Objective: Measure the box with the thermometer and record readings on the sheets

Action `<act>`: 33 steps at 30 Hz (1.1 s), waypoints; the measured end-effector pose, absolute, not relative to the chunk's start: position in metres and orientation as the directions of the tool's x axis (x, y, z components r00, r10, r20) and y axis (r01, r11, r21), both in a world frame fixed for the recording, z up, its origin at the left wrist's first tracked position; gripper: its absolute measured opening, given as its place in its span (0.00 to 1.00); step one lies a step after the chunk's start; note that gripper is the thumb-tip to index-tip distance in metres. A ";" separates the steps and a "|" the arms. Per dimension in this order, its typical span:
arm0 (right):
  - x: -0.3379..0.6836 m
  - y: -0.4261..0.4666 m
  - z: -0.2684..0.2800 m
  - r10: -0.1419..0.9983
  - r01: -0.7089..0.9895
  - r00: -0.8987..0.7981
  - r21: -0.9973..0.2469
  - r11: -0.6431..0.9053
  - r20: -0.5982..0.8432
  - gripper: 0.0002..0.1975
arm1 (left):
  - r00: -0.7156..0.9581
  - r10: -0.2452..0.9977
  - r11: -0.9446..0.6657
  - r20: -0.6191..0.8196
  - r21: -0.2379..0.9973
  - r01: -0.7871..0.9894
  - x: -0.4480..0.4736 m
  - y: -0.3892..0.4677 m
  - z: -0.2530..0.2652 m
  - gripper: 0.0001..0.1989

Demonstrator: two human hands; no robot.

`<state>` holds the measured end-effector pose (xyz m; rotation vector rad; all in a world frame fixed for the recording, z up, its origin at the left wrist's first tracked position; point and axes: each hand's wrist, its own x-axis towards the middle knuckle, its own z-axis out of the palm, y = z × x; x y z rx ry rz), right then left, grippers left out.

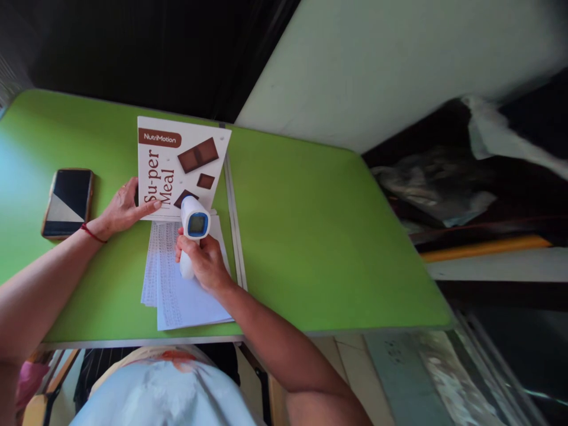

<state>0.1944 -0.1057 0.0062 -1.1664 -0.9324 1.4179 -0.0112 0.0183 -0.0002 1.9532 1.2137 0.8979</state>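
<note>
A white box (199, 139) printed "NutriMotion Su-per Meal" with chocolate pieces stands on the table. My left hand (124, 208) grips its lower left side, thumb across the front and the other fingers behind the edge. In my right hand (206, 260) is a white infrared thermometer (189, 207), its handle wrapped by my fingers. The thermometer's blue-framed screen faces me, and its front end points at the lower part of the box; whether the two touch I cannot tell. Beneath the right hand lie printed paper sheets (181, 310), partly covered by the box and the hand.
A smartphone (68, 204) lies on the green table (319, 248) to the left. A pale seam strip crosses the tabletop right of the box. Behind stand a dark panel (133, 53) and a pale wall (377, 59). Plastic bags (439, 183) lie beyond the table's right edge.
</note>
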 end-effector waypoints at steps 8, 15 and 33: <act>0.195 -0.105 0.006 0.986 -0.239 -0.002 -0.958 -0.161 -0.165 0.14 | 0.326 0.924 -0.344 0.200 0.808 0.478 -0.012 0.020 -0.003 0.34; 0.196 -0.106 0.006 0.985 -0.243 -0.003 -0.956 -0.167 -0.171 0.12 | 0.328 0.928 -0.330 0.179 0.802 0.498 -0.012 0.019 -0.001 0.38; 0.319 -0.079 0.016 0.993 0.690 0.121 -0.719 -0.083 0.002 0.20 | 0.358 0.881 -0.460 0.308 0.736 0.497 -0.005 0.020 0.001 0.39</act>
